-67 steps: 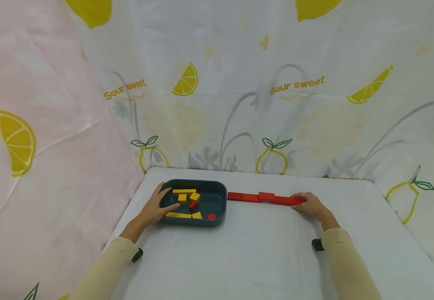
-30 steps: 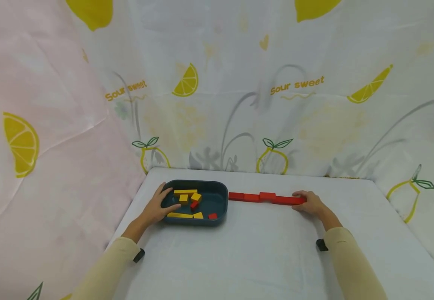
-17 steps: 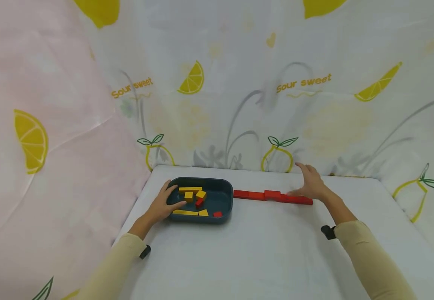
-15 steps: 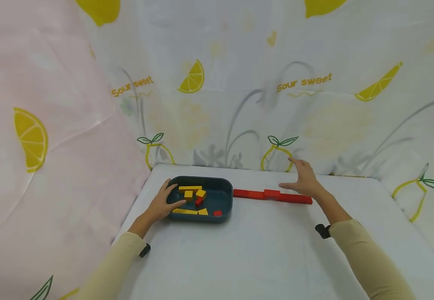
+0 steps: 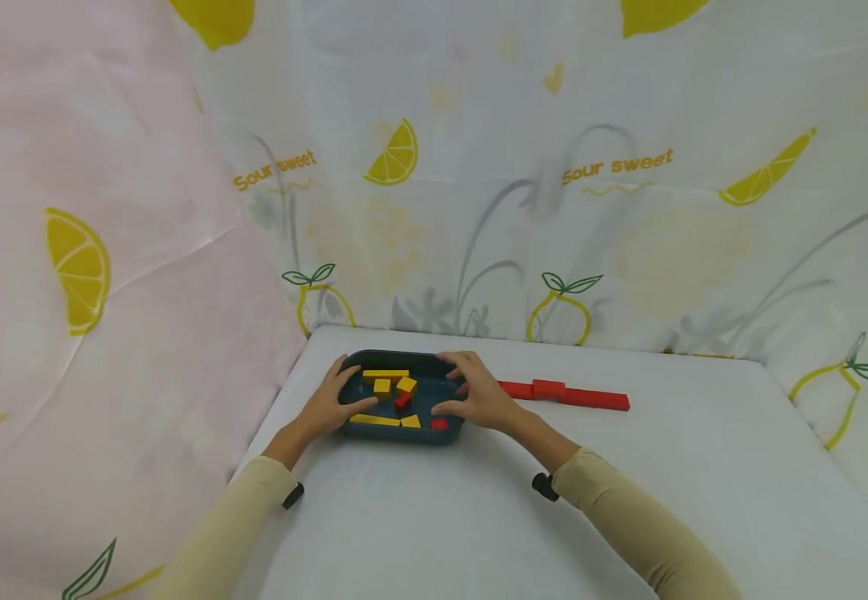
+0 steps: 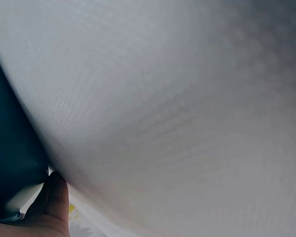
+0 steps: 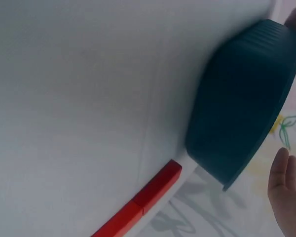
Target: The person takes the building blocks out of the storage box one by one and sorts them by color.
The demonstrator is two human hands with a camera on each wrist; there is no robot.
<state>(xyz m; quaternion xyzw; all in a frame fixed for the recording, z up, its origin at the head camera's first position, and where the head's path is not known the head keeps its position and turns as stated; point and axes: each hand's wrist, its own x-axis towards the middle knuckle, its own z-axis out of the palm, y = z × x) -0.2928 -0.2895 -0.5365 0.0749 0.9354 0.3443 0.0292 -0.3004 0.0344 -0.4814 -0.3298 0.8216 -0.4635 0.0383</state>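
Note:
A dark teal tray (image 5: 396, 437) stands at the back left of the table. My left hand (image 5: 323, 407) holds its left end, the fingers over the back rim and the thumb over the front; the left wrist view shows that hand (image 6: 47, 212) against the tray wall (image 6: 12, 138). Over the right end of the tray my right hand (image 5: 484, 400) spreads, thumb and fingers apart, with nothing between them. Inside lie yellow bars (image 5: 384, 374), yellow cubes (image 5: 382, 389), a yellow wedge (image 5: 410, 422), a small red block (image 5: 403, 403) and another red block (image 5: 439, 425).
A row of red blocks (image 5: 597, 400) runs rightward from beside the tray, one block (image 5: 549, 388) rising higher than its neighbours. My right hand hides the row's left end in the head view. A lemon-print cloth (image 5: 479, 167) hangs behind the white table (image 5: 418, 508).
My right hand has let go of the red row's right end, lifted, and swung left to the tray. My left hand has stayed at the tray's left end. The view has shifted slightly.

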